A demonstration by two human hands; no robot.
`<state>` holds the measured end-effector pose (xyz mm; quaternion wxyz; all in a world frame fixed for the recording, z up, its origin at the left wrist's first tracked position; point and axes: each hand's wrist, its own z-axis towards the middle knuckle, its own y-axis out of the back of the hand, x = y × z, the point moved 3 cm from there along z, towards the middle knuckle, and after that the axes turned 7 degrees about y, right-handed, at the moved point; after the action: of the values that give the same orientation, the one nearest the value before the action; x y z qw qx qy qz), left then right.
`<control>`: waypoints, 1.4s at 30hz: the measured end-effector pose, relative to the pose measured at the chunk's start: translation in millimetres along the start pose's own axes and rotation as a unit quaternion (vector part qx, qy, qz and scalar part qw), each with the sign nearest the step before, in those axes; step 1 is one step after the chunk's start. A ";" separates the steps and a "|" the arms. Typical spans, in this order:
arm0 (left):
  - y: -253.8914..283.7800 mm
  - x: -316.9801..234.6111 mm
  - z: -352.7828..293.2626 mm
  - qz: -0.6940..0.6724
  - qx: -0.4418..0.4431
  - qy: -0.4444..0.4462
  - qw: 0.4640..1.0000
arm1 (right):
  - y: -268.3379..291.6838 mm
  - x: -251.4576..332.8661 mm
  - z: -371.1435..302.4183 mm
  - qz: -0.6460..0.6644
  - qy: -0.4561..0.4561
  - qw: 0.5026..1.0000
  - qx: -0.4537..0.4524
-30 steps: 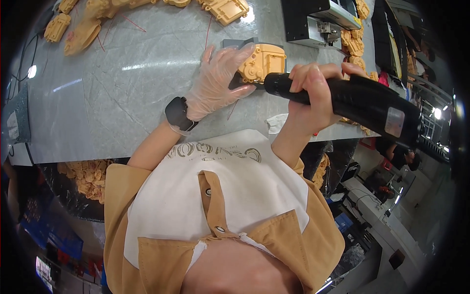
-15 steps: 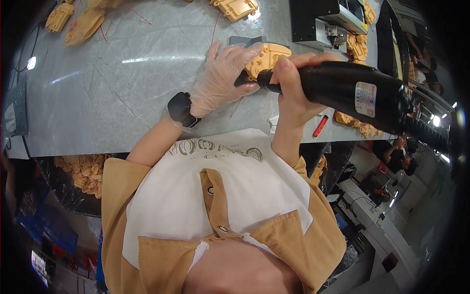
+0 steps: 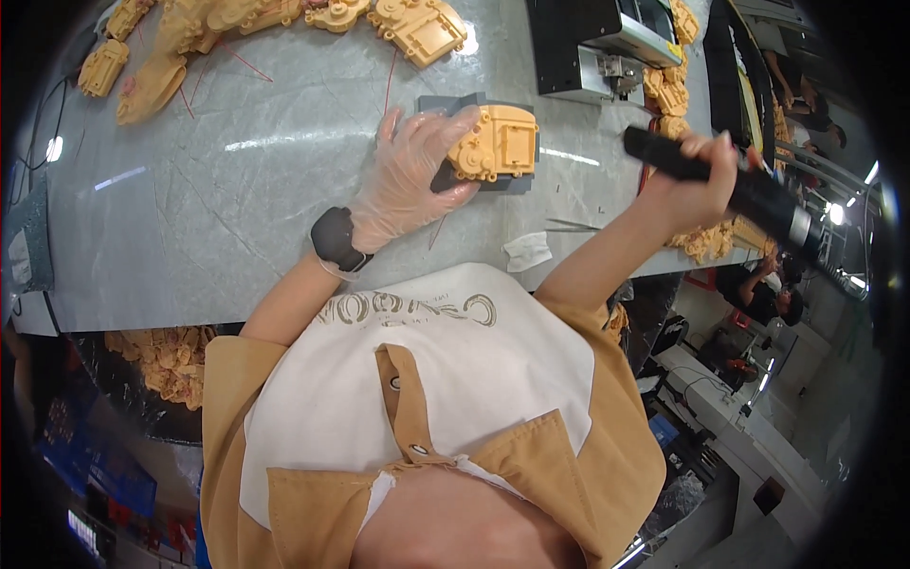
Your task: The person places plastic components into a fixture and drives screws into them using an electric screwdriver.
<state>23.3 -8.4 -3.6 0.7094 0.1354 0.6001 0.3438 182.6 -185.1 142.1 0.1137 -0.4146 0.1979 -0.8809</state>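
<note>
My left hand [image 3: 408, 166], in a clear plastic glove, grips the left side of a yellow plastic housing [image 3: 512, 142]. This part has a square recess and a round boss on its upper face, and it rests in a dark grey fixture [image 3: 517, 184] on the table. Off to the right, my bare right hand [image 3: 706, 185] is closed around a black electric screwdriver [image 3: 659, 154]. Its front end points left and stands well apart from the housing. Motion blurs the right fingers a little.
Several more yellow housings [image 3: 417, 28] lie along the far edge with thin red wires. A black machine [image 3: 578, 57] stands at the back right, beside a row of yellow parts [image 3: 668, 90]. Tweezers [image 3: 572, 227] and a crumpled white paper [image 3: 528, 251] lie near the front edge.
My right hand has drawn the screwdriver away from the housing to the right, uncovering its face. My left hand stays on the part. The red pen is now out of sight.
</note>
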 end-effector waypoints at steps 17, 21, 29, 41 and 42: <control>5.5 4.9 6.0 -0.015 -0.005 0.010 1.000 | -47.1 9.8 -79.3 -0.002 -0.104 0.987 0.122; 6.4 3.3 6.4 -0.020 0.004 0.010 1.000 | -67.9 -2.8 -82.4 0.028 -0.066 0.988 0.135; 8.5 3.1 5.5 -0.069 -0.005 0.031 0.997 | -82.0 -34.3 -78.9 -0.025 -0.060 0.984 0.167; 11.3 2.5 7.4 -0.085 -0.007 0.023 0.996 | -93.4 -42.0 -78.1 -0.064 -0.057 0.968 0.236; 11.1 2.4 7.2 -0.086 -0.007 0.024 0.996 | -92.1 -42.8 -76.9 -0.065 -0.058 0.968 0.236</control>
<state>26.6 2.8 3.0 0.7223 0.0702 0.6244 0.2890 146.6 -67.5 109.2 0.1622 -0.4383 -0.0503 -0.8826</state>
